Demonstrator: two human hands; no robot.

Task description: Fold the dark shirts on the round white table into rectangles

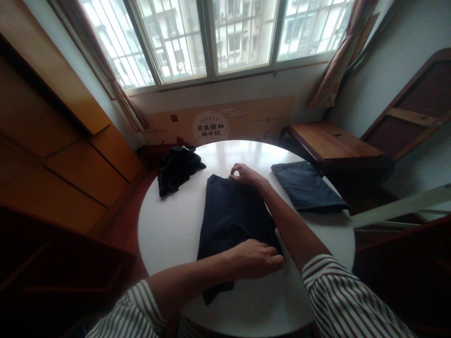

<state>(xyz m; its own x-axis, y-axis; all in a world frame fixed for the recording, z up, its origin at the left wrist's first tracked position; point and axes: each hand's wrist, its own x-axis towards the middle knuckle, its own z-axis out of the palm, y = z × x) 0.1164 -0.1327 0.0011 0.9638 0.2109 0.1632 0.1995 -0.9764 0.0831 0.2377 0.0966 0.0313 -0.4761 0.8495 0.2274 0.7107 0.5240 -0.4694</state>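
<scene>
A dark navy garment (234, 213) lies spread on the white round table (169, 234), with its lower left corner hanging out towards me. I cannot tell what kind of garment it is. My left hand (257, 259) reaches across its near part, fingers curled on the lower right edge. At the far edge, my right hand (246, 173) pinches the cloth between thumb and forefinger. My left forearm hides some of the near part of the cloth.
A folded dark blue garment (308, 188) sits at the table's right edge. A crumpled black cloth (179, 170) lies at the far left. Beyond the table stand a wooden side table (334, 141) and windows with bars. Wooden cabinets (84, 164) line the left.
</scene>
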